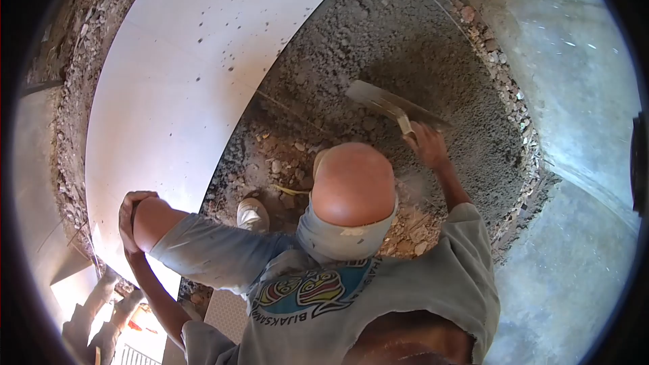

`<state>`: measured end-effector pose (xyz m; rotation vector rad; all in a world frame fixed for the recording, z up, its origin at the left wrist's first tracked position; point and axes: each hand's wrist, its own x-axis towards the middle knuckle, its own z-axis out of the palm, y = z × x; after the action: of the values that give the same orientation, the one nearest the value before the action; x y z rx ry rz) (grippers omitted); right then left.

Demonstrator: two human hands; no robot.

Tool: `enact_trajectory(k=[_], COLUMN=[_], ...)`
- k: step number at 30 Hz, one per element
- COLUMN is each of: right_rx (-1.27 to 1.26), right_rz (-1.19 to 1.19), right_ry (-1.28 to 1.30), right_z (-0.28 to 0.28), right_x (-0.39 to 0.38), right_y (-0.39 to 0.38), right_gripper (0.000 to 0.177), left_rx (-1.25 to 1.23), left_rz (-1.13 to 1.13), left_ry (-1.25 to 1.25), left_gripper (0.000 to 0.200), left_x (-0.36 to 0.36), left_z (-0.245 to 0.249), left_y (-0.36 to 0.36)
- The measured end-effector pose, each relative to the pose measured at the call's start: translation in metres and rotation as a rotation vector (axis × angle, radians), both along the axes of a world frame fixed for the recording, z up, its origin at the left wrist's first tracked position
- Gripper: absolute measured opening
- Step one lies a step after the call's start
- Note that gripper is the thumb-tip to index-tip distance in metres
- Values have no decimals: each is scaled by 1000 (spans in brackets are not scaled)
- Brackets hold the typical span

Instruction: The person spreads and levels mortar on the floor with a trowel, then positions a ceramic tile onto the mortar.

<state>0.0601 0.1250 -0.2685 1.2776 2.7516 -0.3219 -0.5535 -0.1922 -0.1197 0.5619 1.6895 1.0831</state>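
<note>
My right hand (427, 145) grips the handle of a rectangular finishing trowel (382, 101). The trowel's long blade rests against dark wet concrete (466, 78), which looks smoother just beyond it. My left hand (127, 222) is wrapped round my bent left knee (154, 222), at the side of a large white sheet (169, 101). My other bare knee (353, 182) is raised in the middle, between my body and the trowel.
Broken stone and rubble (280, 159) lie below the concrete, around my shoe (252, 215). A strip of loose stones (500, 61) borders the concrete on the right, beside a smooth grey slab (568, 47). Wooden poles (111, 318) stand at lower left.
</note>
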Motion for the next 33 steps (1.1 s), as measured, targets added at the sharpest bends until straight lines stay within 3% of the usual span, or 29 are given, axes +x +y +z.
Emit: enact_trajectory(k=[4,7,10,13,15,18,21,22,25,29,30,33], right_rx=[86,356,273,356,254,208,454,371,305,310,336,352], right_rz=[-4,47,-151,284,481,475,291,193,-63,-143,-167,-314], right_ry=[-1,168,239,85,-44,136,199,170,95,191,176,299], right_z=[-20,-46,-20,-28,-16,-43,-53,-56,-65,-66,-65,-58], right_x=[-49,-59,-70,-43,-45,-27,-41,-46,-67,-77,-81,-86], right_y=[67,127,154,123,70,28,53,68,136,217,227,243], right_gripper=[38,36,33,32,31,34,39,41,43,39,39,36], left_rx=[-38,-116,-136,-47,-31,-63,-40,-78,-134,-151,-140,-117], left_rz=[-29,1,100,169,193,201,123,41,95,142,120,120], left_ry=[96,194,121,5,-109,-11,92,163,17,140,60,160], left_gripper=[50,50,52,54,57,57,55,54,55,57,57,56], left_x=[2,-2,7,18,12,10,15,30,17,25,25,14], left_z=[7,10,18,21,12,9,13,33,24,31,32,18], left_y=[6,-2,-4,-8,-16,-14,0,23,22,23,20,-6])
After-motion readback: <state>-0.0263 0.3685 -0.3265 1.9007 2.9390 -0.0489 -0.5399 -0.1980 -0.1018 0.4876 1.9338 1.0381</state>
